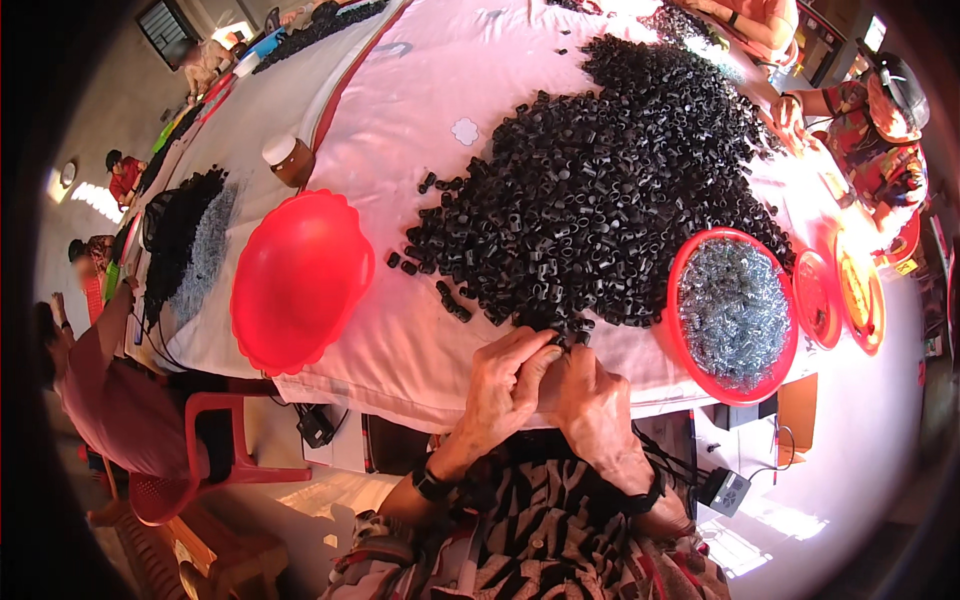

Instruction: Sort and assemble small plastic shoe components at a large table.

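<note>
My left hand (505,378) and my right hand (594,398) meet at the table's near edge, fingers pinched closed. A small black plastic piece (560,340) shows at the left fingertips. Another small black piece (582,328) is at the right fingertips; the fingers partly cover both. Just beyond them spreads a big heap of small black ring-like plastic pieces (600,200). To the right of my hands stands a red basin (676,345) full of small shiny metal pieces (735,310), too fine to name. Both wrists wear dark bands.
An upturned-looking red scalloped bowl (300,280) lies left on the pinkish-white cloth (400,130). Behind it stands a brown jar (290,160) with a white lid. Further red (817,300) and orange basins (860,290) are at right. Other people work around the table. A red chair (225,450) is at lower left.
</note>
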The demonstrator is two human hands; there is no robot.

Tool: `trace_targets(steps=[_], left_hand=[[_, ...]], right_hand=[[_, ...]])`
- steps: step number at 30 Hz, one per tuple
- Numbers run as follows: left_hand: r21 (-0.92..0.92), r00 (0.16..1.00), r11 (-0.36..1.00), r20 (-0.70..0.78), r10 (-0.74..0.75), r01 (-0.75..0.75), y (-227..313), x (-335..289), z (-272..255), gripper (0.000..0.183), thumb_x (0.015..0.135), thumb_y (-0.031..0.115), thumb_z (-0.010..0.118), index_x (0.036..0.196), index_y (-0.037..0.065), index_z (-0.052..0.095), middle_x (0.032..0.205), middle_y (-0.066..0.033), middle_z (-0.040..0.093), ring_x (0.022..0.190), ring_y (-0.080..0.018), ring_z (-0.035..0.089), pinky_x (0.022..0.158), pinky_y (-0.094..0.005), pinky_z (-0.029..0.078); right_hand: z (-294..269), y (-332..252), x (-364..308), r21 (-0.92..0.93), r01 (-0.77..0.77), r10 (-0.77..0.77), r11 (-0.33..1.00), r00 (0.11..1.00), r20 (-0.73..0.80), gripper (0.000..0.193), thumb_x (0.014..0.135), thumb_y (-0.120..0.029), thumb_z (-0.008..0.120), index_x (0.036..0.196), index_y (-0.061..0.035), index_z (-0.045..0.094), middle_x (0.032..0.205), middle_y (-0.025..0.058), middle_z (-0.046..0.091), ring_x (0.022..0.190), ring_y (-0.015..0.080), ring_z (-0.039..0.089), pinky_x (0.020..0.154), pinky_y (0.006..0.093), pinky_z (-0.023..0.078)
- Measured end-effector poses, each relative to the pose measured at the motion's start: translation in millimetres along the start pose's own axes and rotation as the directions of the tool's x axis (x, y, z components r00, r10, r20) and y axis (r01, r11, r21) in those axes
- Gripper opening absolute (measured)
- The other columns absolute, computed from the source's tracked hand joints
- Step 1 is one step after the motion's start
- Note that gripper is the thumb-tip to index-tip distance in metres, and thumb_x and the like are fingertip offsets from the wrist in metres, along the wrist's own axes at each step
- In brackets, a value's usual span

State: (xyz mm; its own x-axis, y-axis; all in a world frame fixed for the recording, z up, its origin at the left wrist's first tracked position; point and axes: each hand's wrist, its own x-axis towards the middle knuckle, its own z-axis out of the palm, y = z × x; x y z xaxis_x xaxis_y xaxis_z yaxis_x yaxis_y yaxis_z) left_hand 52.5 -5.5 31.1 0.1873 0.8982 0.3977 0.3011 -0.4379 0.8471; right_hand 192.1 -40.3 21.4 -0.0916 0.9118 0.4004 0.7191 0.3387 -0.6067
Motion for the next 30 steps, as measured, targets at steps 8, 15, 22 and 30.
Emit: trace_targets(steps=[8,15,22,30], left_hand=[[-0.209,0.999,0.977,0.012,-0.051,0.053,-9,-5,-4,0.015,0.093,0.000,0.062,0.104,-0.010,0.066,0.078,-0.0100,0.062,0.064,-0.0147,0.057,0.056,-0.0281,0.044],[-0.391,0.988,0.909,0.108,-0.112,0.145,-9,1,-14,0.024,0.098,0.012,0.060,0.108,-0.008,0.068,0.079,-0.0057,0.063,0.064,-0.0080,0.053,0.054,-0.0238,0.041],[-0.599,0.986,0.788,0.156,-0.061,0.143,-17,1,-14,0.029,0.100,0.019,0.059,0.105,-0.007,0.069,0.077,-0.0043,0.061,0.055,-0.0061,0.048,0.049,-0.0216,0.036],[-0.388,0.974,0.894,0.064,-0.217,0.225,-6,2,-20,0.021,0.097,0.006,0.062,0.114,-0.002,0.070,0.082,-0.0033,0.062,0.061,-0.0043,0.051,0.051,-0.0208,0.040]], right_hand=[[-29,0,23,0.663,-0.366,0.147,0.653,0.920,0.362,0.024,0.106,-0.014,0.048,0.092,0.0028,0.057,0.060,0.0044,0.053,0.047,0.0114,0.045,0.045,0.0312,0.038],[-37,5,27,0.705,-0.703,0.052,-0.095,0.704,0.709,0.030,0.107,-0.025,0.047,0.094,-0.0003,0.058,0.060,-0.0071,0.029,0.046,0.0034,0.027,0.040,0.0222,0.022],[-23,19,22,0.506,-0.636,-0.268,-0.582,0.738,0.619,0.033,0.106,-0.030,0.050,0.090,-0.0016,0.056,0.061,-0.0073,0.030,0.045,0.0025,0.027,0.038,0.0207,0.021],[-25,4,36,0.769,-0.639,0.254,-0.008,0.742,0.620,0.028,0.107,-0.021,0.044,0.097,-0.0011,0.061,0.064,-0.0070,0.035,0.050,0.0026,0.028,0.043,0.0218,0.023]])
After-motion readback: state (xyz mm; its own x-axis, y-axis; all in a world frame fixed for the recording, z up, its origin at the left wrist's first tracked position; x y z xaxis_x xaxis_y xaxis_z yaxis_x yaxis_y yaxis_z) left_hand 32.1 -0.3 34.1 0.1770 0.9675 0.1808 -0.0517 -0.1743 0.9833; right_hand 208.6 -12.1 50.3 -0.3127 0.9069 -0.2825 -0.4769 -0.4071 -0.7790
